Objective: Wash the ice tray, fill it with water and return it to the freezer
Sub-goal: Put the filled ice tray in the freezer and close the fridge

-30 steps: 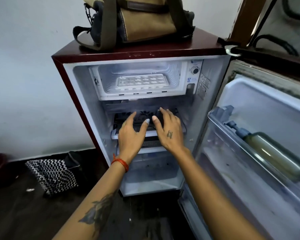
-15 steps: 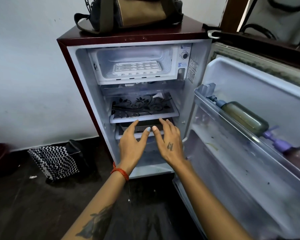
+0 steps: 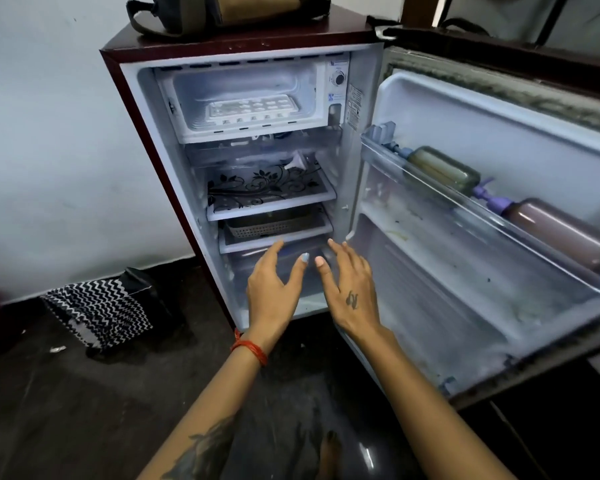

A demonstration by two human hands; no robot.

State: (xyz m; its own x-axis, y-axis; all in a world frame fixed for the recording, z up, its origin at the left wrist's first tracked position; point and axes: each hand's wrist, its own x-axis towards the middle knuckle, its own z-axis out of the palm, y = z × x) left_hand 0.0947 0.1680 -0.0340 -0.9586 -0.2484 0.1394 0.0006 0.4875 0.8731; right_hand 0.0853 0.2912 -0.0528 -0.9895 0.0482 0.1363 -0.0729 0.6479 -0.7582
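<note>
The white plastic ice tray lies in the open freezer compartment (top of the fridge), while both hands, left hand and right hand, hover below, fingers spread, each grip holding nothing.

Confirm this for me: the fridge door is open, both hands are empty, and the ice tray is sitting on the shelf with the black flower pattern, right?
Not quite. The head view shows the ice tray in the freezer compartment at the top, not on the flower-patterned shelf below it. The rest holds: the fridge door is open, and the left hand and right hand are both empty.
</note>
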